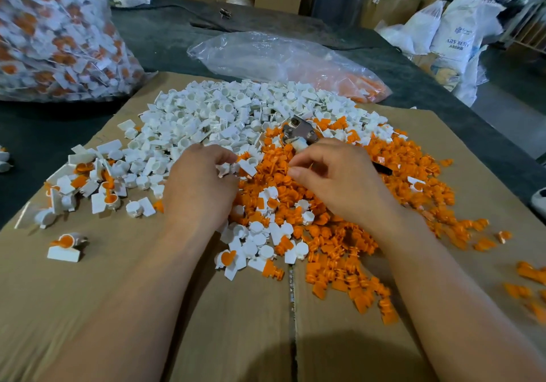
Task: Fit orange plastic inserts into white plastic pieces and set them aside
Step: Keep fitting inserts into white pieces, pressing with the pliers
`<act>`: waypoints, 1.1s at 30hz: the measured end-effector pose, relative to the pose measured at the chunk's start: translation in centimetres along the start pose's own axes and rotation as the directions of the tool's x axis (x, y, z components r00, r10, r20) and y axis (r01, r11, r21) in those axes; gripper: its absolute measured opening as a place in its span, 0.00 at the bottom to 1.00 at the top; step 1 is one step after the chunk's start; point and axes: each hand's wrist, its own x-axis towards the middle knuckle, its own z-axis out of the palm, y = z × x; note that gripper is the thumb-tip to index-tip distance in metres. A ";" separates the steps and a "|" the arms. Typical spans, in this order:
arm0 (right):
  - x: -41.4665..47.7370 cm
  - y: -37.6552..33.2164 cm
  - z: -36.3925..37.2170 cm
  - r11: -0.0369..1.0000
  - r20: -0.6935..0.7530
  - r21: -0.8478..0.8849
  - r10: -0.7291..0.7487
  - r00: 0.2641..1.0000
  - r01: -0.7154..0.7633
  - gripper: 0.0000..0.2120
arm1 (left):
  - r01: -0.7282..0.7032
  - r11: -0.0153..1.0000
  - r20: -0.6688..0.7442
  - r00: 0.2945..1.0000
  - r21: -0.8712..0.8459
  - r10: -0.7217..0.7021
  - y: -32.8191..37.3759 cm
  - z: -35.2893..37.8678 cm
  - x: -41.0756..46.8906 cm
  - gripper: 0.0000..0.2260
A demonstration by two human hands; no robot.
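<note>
A heap of white plastic pieces [224,116] covers the far left of the cardboard sheet [124,293]. Orange inserts [339,234] lie heaped to its right. My left hand [201,180] holds a white piece [248,166] between curled fingers over the seam of the two heaps. My right hand [334,175] is just to the right, thumb and fingers pinched together over the orange heap; what they pinch is hidden. Fitted white-and-orange pieces [88,186] lie scattered at the left.
Metal pliers [298,132] lie on the heap just beyond my right hand. A big clear bag of fitted pieces [59,36] stands at the far left. A flat plastic bag with orange parts [295,65] lies behind the heaps. Boxes and sacks stand beyond the table.
</note>
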 end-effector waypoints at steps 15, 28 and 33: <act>-0.4 0.4 0.6 0.999 -0.055 0.011 0.041 0.998 -0.040 0.05 | -0.190 0.975 0.100 0.979 0.111 0.179 0.3 0.9 0.2 0.13; -0.5 0.6 0.6 0.998 -0.006 0.045 0.047 0.999 -0.047 0.04 | -0.133 0.986 -0.018 0.991 -0.097 0.132 0.5 0.7 0.1 0.10; -0.5 0.6 1.2 0.999 0.084 -0.026 0.042 0.996 -0.040 0.09 | -0.025 0.955 -0.038 0.999 -0.296 0.014 0.6 0.4 0.2 0.11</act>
